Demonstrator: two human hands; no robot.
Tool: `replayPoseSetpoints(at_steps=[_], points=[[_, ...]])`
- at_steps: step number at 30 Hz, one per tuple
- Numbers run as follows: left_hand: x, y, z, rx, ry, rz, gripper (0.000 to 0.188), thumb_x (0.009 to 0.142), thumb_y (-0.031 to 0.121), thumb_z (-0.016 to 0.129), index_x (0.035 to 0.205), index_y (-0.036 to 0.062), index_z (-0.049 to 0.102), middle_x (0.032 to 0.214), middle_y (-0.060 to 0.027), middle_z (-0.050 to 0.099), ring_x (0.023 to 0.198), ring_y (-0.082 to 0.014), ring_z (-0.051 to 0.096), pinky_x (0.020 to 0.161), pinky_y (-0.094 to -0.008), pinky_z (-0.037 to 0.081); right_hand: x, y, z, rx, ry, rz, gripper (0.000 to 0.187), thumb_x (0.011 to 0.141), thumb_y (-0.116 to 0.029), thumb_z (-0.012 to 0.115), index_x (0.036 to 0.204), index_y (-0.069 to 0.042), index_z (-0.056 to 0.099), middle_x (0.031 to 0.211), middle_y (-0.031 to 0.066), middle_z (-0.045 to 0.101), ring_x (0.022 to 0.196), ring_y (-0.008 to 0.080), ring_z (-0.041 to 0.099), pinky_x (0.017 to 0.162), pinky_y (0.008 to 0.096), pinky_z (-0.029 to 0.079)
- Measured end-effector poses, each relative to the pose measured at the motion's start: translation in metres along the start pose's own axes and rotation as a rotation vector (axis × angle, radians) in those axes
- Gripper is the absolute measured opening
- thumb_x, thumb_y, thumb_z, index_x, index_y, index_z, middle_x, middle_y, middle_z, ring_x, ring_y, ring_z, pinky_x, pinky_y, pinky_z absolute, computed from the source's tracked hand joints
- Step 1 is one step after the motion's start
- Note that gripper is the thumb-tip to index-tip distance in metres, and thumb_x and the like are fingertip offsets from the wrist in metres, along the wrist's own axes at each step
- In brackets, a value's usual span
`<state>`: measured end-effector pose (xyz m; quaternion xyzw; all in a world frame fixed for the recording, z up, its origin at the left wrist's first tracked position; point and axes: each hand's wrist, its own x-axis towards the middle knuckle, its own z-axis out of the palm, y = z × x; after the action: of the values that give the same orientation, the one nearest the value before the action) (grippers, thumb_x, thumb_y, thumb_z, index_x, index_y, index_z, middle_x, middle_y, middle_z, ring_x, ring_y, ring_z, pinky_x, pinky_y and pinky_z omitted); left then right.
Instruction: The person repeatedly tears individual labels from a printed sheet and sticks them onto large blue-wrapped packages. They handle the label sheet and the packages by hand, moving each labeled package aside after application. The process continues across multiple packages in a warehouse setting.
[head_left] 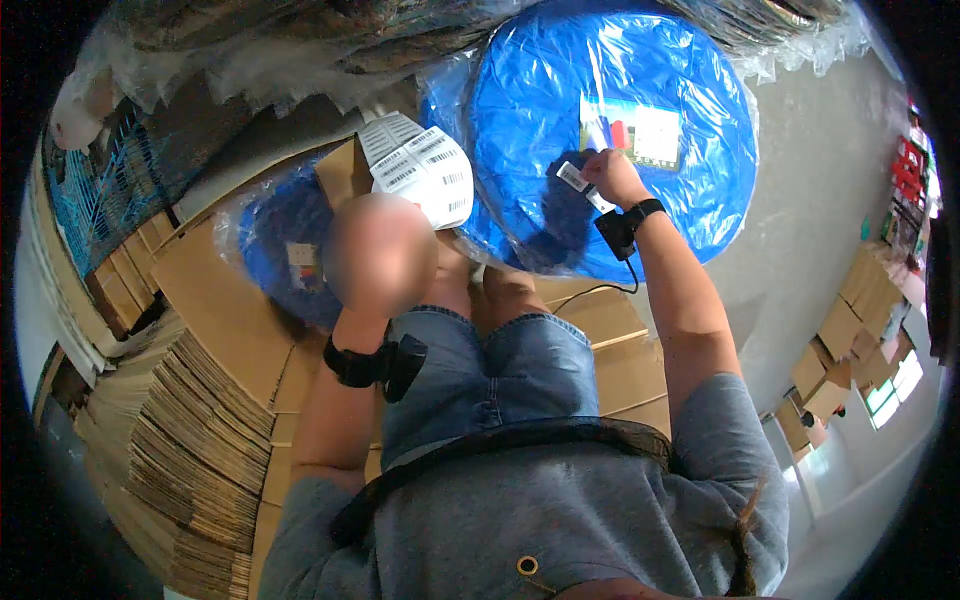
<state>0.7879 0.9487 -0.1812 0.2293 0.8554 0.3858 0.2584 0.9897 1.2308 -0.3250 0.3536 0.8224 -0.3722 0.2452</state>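
A large round blue bundle (530, 80) in clear plastic lies in front of me, with a printed picture card (655, 138) under the wrap. Over its lower left part my right hand (618, 180) is closed, its fingertips pinching a small white barcode label (572, 177). Left of the bundle, a roll of white barcode labels (440, 180) borders on my left hand (380, 255). That hand is smeared by blur, so its fingers and grip do not show. A second blue wrapped bundle (285, 235) lies beside it, partly hidden by the hand.
Flat cardboard sheets (185, 430) are stacked at the lower left, beside an opened carton (225, 305). Bulky plastic-wrapped goods (300, 45) line the far edge. Grey floor (800, 190) runs along the right, with cardboard boxes (850, 320) beyond. A black cable hangs from my right wrist.
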Motion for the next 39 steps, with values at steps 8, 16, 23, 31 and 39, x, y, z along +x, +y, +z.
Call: replayPoseSetpoints(at_steps=[8, 16, 23, 31, 39], points=[[0.002, -0.003, 0.005, 0.008, 0.018, -0.008, 0.012, 0.069, 0.009, 0.067, 0.078, 0.0020, 0.066, 0.075, -0.0128, 0.062, 0.066, -0.0233, 0.057, 0.062, -0.0310, 0.045, -0.007, 0.001, 0.004, -0.097, 0.076, -0.014, 0.015, 0.070, -0.016, 0.064, 0.077, -0.002, 0.066, 0.078, 0.0179, 0.059, 0.074, 0.0330, 0.059, 0.069, 0.0390, 0.045], [0.005, 0.002, 0.003, -0.030, -0.003, -0.033, 0.011, 0.069, 0.009, 0.067, 0.078, 0.0020, 0.066, 0.074, -0.0131, 0.062, 0.066, -0.0236, 0.058, 0.062, -0.0309, 0.045, -0.004, 0.011, 0.016, -0.047, 0.108, 0.027, 0.015, 0.069, -0.016, 0.064, 0.075, -0.002, 0.066, 0.078, 0.0158, 0.061, 0.074, 0.0316, 0.059, 0.068, 0.0381, 0.046], [0.005, 0.001, 0.003, -0.001, -0.006, -0.002, 0.010, 0.069, 0.009, 0.067, 0.076, 0.0020, 0.066, 0.073, -0.0123, 0.062, 0.064, -0.0235, 0.057, 0.061, -0.0311, 0.044, -0.005, 0.013, 0.017, -0.064, 0.145, 0.036, 0.014, 0.069, -0.015, 0.063, 0.074, -0.002, 0.066, 0.076, 0.0155, 0.061, 0.072, 0.0318, 0.060, 0.067, 0.0391, 0.047], [0.006, 0.002, 0.003, -0.018, -0.002, -0.005, 0.010, 0.069, 0.008, 0.067, 0.076, 0.0020, 0.066, 0.074, -0.0123, 0.062, 0.063, -0.0235, 0.058, 0.060, -0.0305, 0.044, -0.004, 0.016, 0.026, -0.143, 0.214, 0.065, 0.013, 0.070, -0.016, 0.061, 0.073, -0.004, 0.066, 0.081, 0.0161, 0.061, 0.077, 0.0314, 0.059, 0.070, 0.0386, 0.047], [0.005, -0.003, 0.003, -0.013, 0.000, -0.005, 0.010, 0.070, 0.008, 0.066, 0.078, 0.0020, 0.066, 0.073, -0.0121, 0.062, 0.063, -0.0233, 0.058, 0.060, -0.0305, 0.045, -0.017, -0.008, 0.029, -0.276, 0.371, 0.006, 0.020, 0.072, -0.014, 0.061, 0.089, -0.004, 0.056, 0.093, 0.0171, 0.054, 0.084, 0.0361, 0.056, 0.071, 0.0439, 0.046]])
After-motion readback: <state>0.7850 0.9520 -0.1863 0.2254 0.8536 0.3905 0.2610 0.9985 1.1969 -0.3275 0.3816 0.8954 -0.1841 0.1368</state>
